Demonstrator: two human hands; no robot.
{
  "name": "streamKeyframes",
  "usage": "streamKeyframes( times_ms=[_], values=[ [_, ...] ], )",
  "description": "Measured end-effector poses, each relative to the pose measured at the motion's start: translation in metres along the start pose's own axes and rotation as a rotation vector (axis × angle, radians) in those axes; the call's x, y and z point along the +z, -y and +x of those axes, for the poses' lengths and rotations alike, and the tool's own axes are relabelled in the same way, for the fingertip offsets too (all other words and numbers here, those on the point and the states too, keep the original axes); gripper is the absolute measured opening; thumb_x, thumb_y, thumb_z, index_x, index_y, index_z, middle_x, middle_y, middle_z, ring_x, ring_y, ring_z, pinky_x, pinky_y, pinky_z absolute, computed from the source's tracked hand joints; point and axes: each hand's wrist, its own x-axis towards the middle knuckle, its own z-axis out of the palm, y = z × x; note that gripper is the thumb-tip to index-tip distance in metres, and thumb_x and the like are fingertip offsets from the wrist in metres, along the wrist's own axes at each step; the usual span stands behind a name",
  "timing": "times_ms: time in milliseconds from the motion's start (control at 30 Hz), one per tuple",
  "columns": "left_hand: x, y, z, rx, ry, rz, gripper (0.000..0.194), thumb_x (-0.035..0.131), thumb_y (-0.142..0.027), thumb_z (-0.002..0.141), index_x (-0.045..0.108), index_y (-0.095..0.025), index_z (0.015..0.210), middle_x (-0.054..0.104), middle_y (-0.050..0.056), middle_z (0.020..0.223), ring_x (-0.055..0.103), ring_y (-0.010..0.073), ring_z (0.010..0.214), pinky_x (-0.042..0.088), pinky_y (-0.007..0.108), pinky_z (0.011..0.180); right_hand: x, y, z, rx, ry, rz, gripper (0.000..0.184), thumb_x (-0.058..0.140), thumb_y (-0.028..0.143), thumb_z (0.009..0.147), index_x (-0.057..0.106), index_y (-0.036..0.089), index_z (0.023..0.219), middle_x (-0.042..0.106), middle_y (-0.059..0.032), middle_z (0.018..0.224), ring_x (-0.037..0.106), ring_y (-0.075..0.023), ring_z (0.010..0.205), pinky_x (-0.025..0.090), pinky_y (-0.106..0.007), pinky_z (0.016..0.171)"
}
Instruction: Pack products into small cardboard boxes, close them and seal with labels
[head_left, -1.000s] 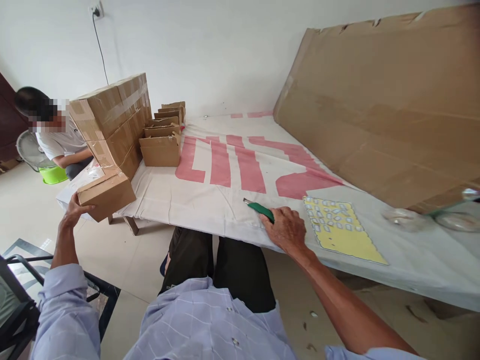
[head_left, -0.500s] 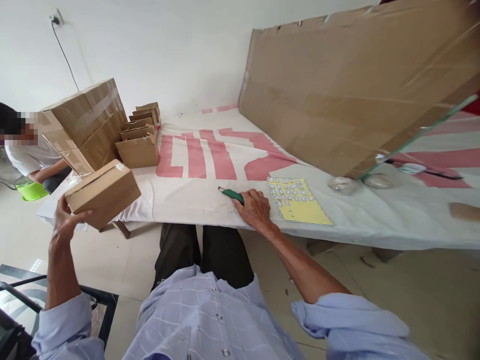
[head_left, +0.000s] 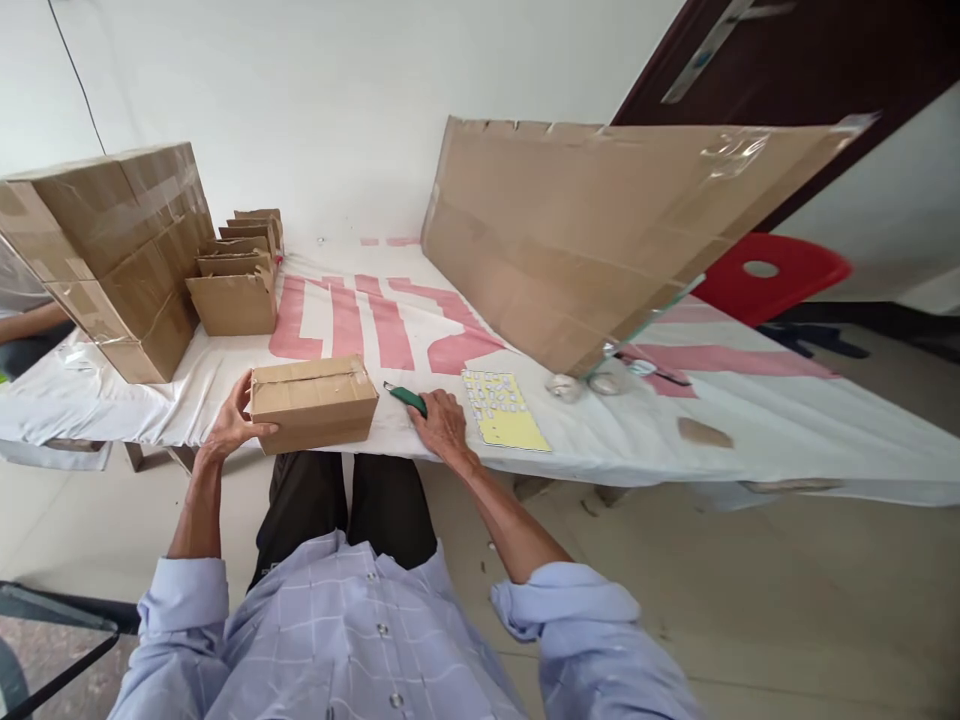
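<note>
My left hand (head_left: 234, 420) grips the left end of a closed brown cardboard box (head_left: 319, 415), thumb on the near side. The box is at the table's front edge, just in front of my legs. To its right, my right hand (head_left: 442, 425) is closed round a green utility knife (head_left: 406, 397), low over the cloth. The knife's tip points left toward the box, a short way apart from it. Right of that hand lies a yellow sheet (head_left: 514, 432) with rows of small white labels on it.
Taped boxes (head_left: 112, 240) are stacked at the left, beside a row of open cartons (head_left: 236, 300). A large cardboard sheet (head_left: 570, 220) leans across the back right. Tape rolls (head_left: 561, 387) lie at its foot. A red chair (head_left: 780, 275) stands behind; another person's arm (head_left: 34, 323) shows far left.
My left hand has brought the box from the left, off the table's edge, to the front of the table near the knife. My view has turned right; the right hand still holds the knife.
</note>
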Motion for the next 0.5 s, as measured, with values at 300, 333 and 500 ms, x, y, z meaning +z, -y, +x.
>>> streamKeyframes(
  times_ms=[300,333,500],
  values=[
    [0.022,0.012,-0.016,-0.007,-0.037,-0.006,0.135,0.108,-0.057,0.057,0.046,-0.022,0.172,0.058,0.020,0.167,0.051,0.0484,0.159,0.050,0.056,0.128,0.005,-0.005,-0.001,-0.010,-0.020,0.022,0.034,0.058,0.033,0.105,0.073,0.015,0.130,0.069,-0.0185,0.122,0.053,-0.0339,0.114,0.041,-0.042,0.092],
    [0.024,0.011,-0.016,-0.011,-0.048,-0.010,0.134,0.108,-0.057,0.057,0.047,-0.021,0.171,0.060,0.019,0.165,0.052,0.0479,0.158,0.049,0.056,0.130,0.005,-0.005,-0.001,-0.012,-0.024,0.022,0.035,0.058,0.033,0.105,0.072,0.015,0.131,0.069,-0.0185,0.122,0.053,-0.0340,0.114,0.042,-0.042,0.093],
    [0.028,0.012,-0.019,-0.028,-0.074,-0.027,0.135,0.108,-0.055,0.053,0.050,-0.018,0.169,0.063,0.020,0.161,0.054,0.0482,0.155,0.049,0.057,0.129,0.007,-0.007,-0.003,-0.022,-0.029,0.025,0.037,0.058,0.032,0.105,0.071,0.014,0.135,0.069,-0.0190,0.124,0.055,-0.0341,0.114,0.043,-0.043,0.093]
  ],
)
